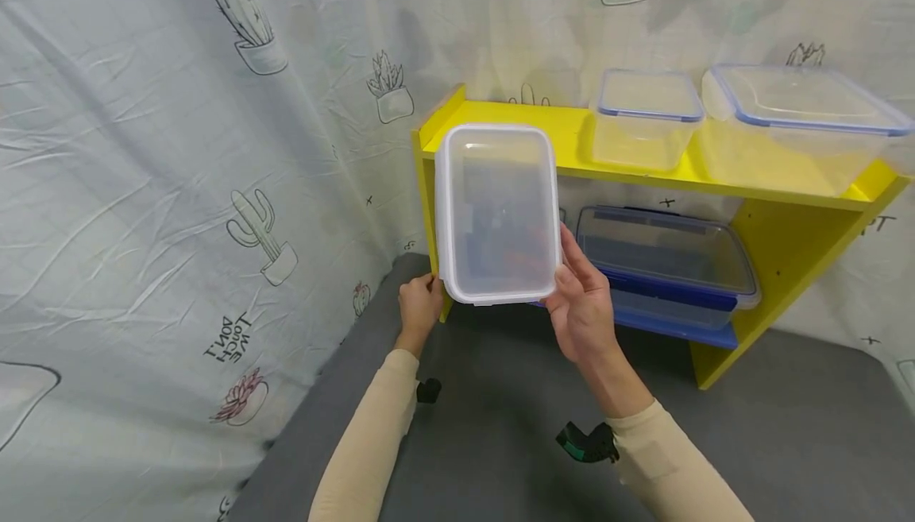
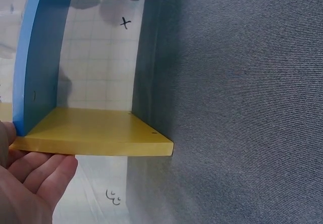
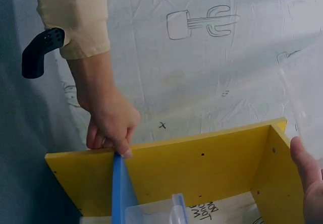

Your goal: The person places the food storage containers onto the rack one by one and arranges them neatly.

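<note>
My right hand (image 1: 586,303) holds a clear plastic food container (image 1: 507,216) with a pale rim by its right edge. The container stands tilted up before the left end of a yellow shelf unit (image 1: 525,113). In the right wrist view, only the thumb side of that hand shows at the right edge. My left hand (image 1: 420,303) grips the front edge of the unit's left side panel (image 2: 96,147), thumb inside and fingers outside. Right at that grip, the blue shelf board (image 2: 43,77) meets the panel.
On top of the unit stand a small lidded container (image 1: 646,137) and a larger one (image 1: 793,148), both with blue rims. A wide container with blue clips (image 1: 665,268) sits on the lower board. Grey cloth (image 1: 493,427) covers the surface; a cactus-print curtain (image 1: 157,188) hangs behind and left.
</note>
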A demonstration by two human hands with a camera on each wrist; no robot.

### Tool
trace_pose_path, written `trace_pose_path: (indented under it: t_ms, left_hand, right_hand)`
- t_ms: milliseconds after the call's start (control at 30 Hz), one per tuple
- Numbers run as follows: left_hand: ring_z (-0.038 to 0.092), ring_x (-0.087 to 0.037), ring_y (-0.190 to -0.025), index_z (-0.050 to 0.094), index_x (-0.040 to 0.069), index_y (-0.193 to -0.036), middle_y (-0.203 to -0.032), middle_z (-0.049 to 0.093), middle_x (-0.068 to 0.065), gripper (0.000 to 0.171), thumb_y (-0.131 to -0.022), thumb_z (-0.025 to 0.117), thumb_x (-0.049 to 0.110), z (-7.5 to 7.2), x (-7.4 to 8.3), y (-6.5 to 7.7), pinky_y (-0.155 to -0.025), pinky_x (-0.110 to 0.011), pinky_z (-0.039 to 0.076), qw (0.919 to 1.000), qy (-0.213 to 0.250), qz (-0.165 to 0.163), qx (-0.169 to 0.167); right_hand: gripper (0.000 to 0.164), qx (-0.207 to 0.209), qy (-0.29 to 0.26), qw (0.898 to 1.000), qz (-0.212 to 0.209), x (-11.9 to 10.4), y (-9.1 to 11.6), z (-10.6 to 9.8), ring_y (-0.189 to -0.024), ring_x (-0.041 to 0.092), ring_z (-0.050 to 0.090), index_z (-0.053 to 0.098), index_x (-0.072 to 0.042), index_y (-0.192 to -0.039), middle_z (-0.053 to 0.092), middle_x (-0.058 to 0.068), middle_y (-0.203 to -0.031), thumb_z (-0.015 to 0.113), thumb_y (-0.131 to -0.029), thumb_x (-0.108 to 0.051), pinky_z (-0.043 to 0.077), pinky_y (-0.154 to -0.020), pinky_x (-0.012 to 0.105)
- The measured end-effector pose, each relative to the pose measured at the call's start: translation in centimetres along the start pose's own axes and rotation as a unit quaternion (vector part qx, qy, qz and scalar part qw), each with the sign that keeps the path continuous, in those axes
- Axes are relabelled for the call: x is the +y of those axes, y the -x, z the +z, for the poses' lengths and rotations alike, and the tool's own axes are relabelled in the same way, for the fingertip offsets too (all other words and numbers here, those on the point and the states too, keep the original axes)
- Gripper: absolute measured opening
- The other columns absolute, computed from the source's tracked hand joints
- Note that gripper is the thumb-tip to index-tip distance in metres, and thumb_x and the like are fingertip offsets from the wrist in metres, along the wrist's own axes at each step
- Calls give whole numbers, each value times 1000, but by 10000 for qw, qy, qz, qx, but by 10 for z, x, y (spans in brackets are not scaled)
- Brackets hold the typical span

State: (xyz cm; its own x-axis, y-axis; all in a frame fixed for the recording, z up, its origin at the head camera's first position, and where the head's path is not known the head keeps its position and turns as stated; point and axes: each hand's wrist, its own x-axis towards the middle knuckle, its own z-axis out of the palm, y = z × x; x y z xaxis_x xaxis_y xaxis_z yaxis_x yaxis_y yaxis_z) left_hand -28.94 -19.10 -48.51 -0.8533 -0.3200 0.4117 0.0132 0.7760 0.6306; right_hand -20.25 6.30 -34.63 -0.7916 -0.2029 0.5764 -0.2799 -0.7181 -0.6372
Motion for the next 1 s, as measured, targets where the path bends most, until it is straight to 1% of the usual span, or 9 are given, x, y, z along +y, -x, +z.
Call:
trace_pose_path:
  t_ms: [133,300,500,600,767,1000]
  left_hand:
    - [58,-21,-53,75,6,-85,-67,69,-9,27,-97,60,26,0,-1,-1,-57,-38,48,9999,70,-64,-46]
    - [54,-18,-50,74,7,-82,-62,66,-7,31,-97,61,30,1,-1,-1,-53,-33,45,10000,61,-30,-40]
    - [54,-20,-50,73,5,-81,-61,65,-9,32,-97,61,31,0,0,0,-52,-33,44,10000,63,30,30]
    - [54,-20,-50,73,5,-81,-61,65,-8,33,-96,61,32,0,0,-1,-53,-32,44,10000,42,30,38]
    - [54,-21,-50,72,5,-78,-61,65,-9,34,-96,61,32,0,1,0,-54,-34,45,10000,48,24,44]
    - [54,-19,-48,73,4,-81,-62,66,-9,34,-96,61,32,-1,2,1,-52,-33,46,9999,137,-58,2]
  right_hand:
    - [50,130,250,9996,-80,-2,-3,5,-119,17,61,43,-18,-146,52,-3,-144,56,-99,-13,55,-90,33]
    - [53,359,295,9989,-91,-5,-8,10,-119,18,60,36,-15,-150,47,-2,-148,54,-99,-12,57,-85,35]
    - [53,699,388,9967,-135,-9,-16,18,-118,20,60,41,-15,-148,41,4,-153,58,-98,-13,57,-82,34]
    - [51,876,494,9949,-102,-11,-18,22,-119,21,58,42,-16,-147,39,5,-154,55,-98,-11,57,-82,34]
    - [49,1090,614,9921,98,-15,-22,30,-120,23,57,43,-16,-147,41,5,-152,49,-99,-9,57,-83,36]
    - [46,1277,621,9896,221,-21,-28,43,-111,21,64,45,-15,-146,47,6,-142,53,-100,-17,58,-78,35]
